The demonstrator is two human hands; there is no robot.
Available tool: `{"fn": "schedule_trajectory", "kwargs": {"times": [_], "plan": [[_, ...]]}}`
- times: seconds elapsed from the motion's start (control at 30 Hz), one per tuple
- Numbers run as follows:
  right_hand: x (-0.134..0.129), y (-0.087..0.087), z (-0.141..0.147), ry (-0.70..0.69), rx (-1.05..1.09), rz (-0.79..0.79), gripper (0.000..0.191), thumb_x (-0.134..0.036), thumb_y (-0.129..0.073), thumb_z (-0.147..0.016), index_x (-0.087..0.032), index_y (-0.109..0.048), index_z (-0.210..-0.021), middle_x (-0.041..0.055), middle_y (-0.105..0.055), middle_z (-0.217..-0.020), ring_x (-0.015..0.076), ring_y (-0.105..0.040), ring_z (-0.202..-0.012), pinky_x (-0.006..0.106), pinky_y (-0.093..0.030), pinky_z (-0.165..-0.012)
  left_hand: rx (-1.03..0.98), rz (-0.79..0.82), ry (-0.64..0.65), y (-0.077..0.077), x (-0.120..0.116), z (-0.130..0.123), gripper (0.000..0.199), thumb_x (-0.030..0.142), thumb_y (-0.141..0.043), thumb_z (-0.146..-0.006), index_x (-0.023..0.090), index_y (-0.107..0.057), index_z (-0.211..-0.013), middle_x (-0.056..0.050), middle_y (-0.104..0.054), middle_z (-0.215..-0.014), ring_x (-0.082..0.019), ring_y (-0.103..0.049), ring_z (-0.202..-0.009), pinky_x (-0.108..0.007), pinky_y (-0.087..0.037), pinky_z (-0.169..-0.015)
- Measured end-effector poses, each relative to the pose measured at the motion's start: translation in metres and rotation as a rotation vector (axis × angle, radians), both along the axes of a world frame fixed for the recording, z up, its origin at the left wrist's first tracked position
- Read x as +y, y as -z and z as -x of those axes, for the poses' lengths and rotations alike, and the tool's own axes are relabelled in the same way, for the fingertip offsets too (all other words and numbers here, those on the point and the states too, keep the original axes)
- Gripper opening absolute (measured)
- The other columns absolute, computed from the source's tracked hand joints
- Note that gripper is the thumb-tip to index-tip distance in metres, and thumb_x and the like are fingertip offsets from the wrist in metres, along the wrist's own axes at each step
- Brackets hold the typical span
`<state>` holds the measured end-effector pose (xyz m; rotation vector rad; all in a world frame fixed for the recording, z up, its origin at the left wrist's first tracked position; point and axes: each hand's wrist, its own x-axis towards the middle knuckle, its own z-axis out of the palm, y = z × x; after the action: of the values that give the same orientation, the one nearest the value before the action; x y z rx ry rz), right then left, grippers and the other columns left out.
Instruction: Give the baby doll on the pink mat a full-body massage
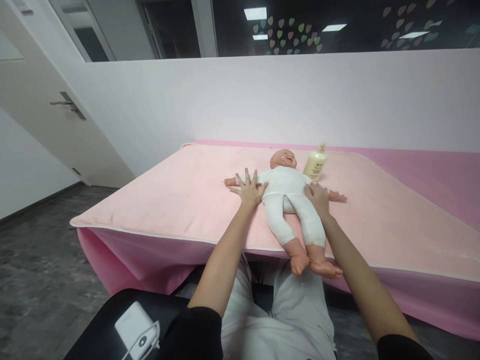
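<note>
A baby doll in a white bodysuit lies on its back, arms spread, its bare feet hanging over the near edge of the pink-covered table. With fingers spread wide, my left hand lies over the doll's arm on the left, beside its torso. On the other side, my right hand has its fingers bent against the doll's side and upper arm; part of those fingers is hidden. A pump bottle of pale yellow liquid stands next to the doll's shoulder, just beyond my right hand.
Behind the table runs a white wall with a dark window above it. A white device with a cable rests on a black seat at lower left. A door stands at far left.
</note>
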<state>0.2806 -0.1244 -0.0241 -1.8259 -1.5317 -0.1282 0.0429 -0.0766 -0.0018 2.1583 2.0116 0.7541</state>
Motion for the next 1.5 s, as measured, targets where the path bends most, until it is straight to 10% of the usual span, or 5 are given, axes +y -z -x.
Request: {"fn": "schedule_trajectory", "kwargs": {"times": [0.67,1.13,1.33,1.5], "plan": [[0.002,0.0,0.001,0.0,0.017,-0.066,0.039,-0.034,-0.035,-0.086,-0.017,-0.069,-0.094,0.014,-0.064,-0.117,0.0298,-0.049,-0.117,0.056,-0.026,-0.106,0.062,0.145,0.055,0.004,0.009,0.001,0.072,0.071,-0.021,-0.086,0.038,-0.018,-0.15,0.004,-0.002,-0.162,-0.037,0.011,-0.146,-0.075,-0.007,-0.106],[-0.008,-0.011,0.011,-0.009,0.359,-0.026,0.039,-0.046,-0.043,-0.082,-0.017,-0.065,-0.096,0.0111,-0.069,-0.088,0.0241,-0.061,-0.085,0.037,-0.046,-0.08,0.075,-0.021,0.139,0.012,0.006,0.01,0.058,0.052,-0.027,-0.094,0.031,-0.032,-0.148,-0.005,-0.013,-0.161,-0.035,-0.003,-0.148,-0.067,-0.009,-0.112],[-0.007,-0.01,0.009,-0.032,0.389,-0.015,0.04,-0.048,-0.044,-0.082,-0.016,-0.063,-0.098,0.011,-0.068,-0.088,0.0235,-0.06,-0.084,0.037,-0.046,-0.08,0.055,-0.229,0.185,-0.029,-0.02,0.007,0.059,0.043,-0.036,-0.093,0.035,-0.025,-0.15,0.0,-0.011,-0.161,-0.032,0.008,-0.148,-0.066,0.004,-0.113],[-0.006,-0.006,0.01,-0.069,0.351,-0.052,0.041,-0.049,-0.041,-0.085,-0.016,-0.061,-0.098,0.0109,-0.068,-0.09,0.0225,-0.062,-0.084,0.035,-0.047,-0.077,0.015,-0.268,0.339,-0.072,-0.107,-0.013,0.067,0.057,-0.042,-0.089,0.035,-0.027,-0.15,0.0,-0.025,-0.158,-0.039,0.007,-0.146,-0.07,0.007,-0.111]]}}
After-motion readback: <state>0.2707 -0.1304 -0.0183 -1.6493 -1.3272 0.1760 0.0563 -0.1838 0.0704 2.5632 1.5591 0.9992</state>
